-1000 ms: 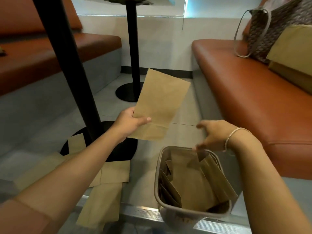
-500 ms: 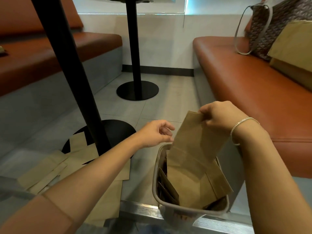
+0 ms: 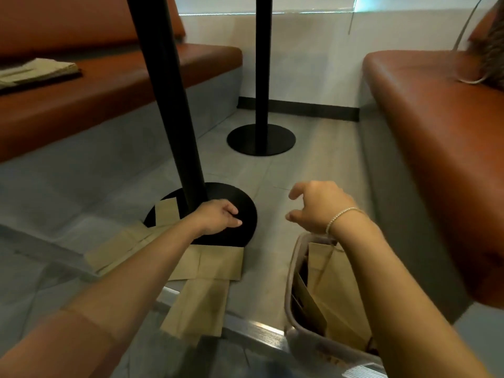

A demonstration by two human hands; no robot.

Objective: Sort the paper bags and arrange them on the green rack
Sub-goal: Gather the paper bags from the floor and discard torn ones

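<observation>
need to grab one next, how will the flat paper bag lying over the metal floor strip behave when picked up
The paper bag lies folded flat and thin, so it is probably very light and may flop or bend if gripped at one edge. Flush on the floor, it may be awkward to lift by an edge; sliding it first could help.

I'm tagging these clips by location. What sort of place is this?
Probably a cafe or restaurant seating area: padded orange-brown bench seats line both sides, and black pedestal table posts stand on round bases on the tiled floor.
</observation>
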